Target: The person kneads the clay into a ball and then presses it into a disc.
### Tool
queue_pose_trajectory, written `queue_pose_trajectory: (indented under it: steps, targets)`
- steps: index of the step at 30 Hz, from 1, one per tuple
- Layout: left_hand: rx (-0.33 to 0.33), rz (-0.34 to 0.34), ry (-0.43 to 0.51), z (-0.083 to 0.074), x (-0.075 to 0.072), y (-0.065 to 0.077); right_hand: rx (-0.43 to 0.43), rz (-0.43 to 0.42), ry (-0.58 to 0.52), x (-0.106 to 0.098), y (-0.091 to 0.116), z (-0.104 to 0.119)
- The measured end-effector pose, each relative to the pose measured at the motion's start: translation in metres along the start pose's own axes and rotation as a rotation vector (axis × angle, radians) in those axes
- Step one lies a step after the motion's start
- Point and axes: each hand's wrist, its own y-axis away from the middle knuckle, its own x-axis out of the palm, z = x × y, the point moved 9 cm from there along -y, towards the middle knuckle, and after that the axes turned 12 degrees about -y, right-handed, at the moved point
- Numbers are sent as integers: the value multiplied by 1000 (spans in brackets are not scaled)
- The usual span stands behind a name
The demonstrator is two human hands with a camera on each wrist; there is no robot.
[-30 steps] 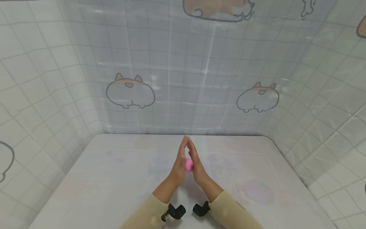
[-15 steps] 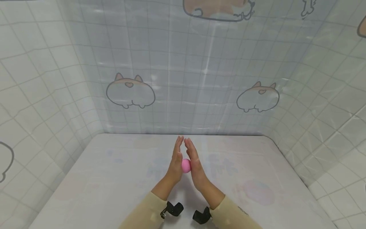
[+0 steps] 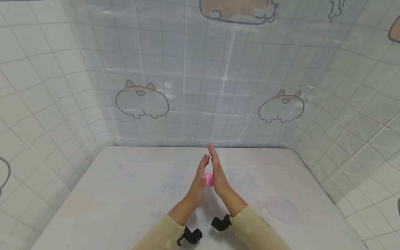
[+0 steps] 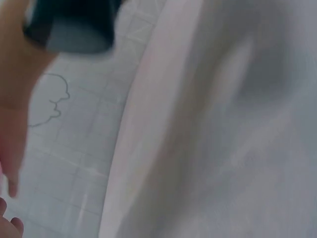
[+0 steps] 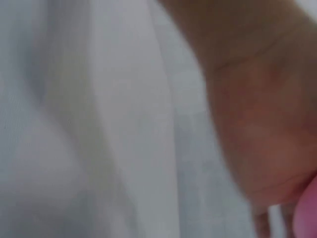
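Observation:
A smooth pink ball (image 3: 209,180) sits between the two palms in the head view, in front of the person and over the table. From the left, my left hand (image 3: 197,187) presses its palm to the ball, fingers straight and pointing away. My right hand (image 3: 221,181) lies flat against the other side, its fingertips reaching farther forward than the left ones. In the right wrist view the ball (image 5: 308,214) shows at the lower right corner beside the right palm (image 5: 267,129). Only part of the left hand (image 4: 12,134) appears at the left edge of the left wrist view.
A pale table (image 3: 131,194) with faint printed patches lies below the hands. Behind it hangs a white grid-patterned sheet (image 3: 193,76) with cartoon dog drawings, continuing along both sides. Black camera mounts (image 3: 221,223) sit at both wrists by the beige sleeves (image 3: 256,229).
The palms slide against each other around the ball. Since half a second ago the right hand has moved forward, the left hand back, and the ball slightly to the right.

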Motion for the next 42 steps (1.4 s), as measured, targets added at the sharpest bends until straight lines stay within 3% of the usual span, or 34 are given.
queue_pose_trajectory:
  steps: [8, 16, 20, 30, 36, 42]
  targets:
    - [99, -64, 34, -12, -7, -1, 101, -29, 45, -8, -4, -28]
    - [90, -151, 21, -14, -23, -6, 140, 44, 177, 0, 5, -43]
    - [59, -183, 3, -10, -31, -12, 86, 111, 151, 11, 12, -42]
    - [-8, -229, -103, 4, -44, -21, -61, 227, -55, 35, 29, -21]
    - [-71, -198, -136, 16, -36, -15, -126, 217, -108, 35, 29, -7]
    - [-78, -146, -171, 16, -21, -5, -180, 122, -85, 22, 28, 7]
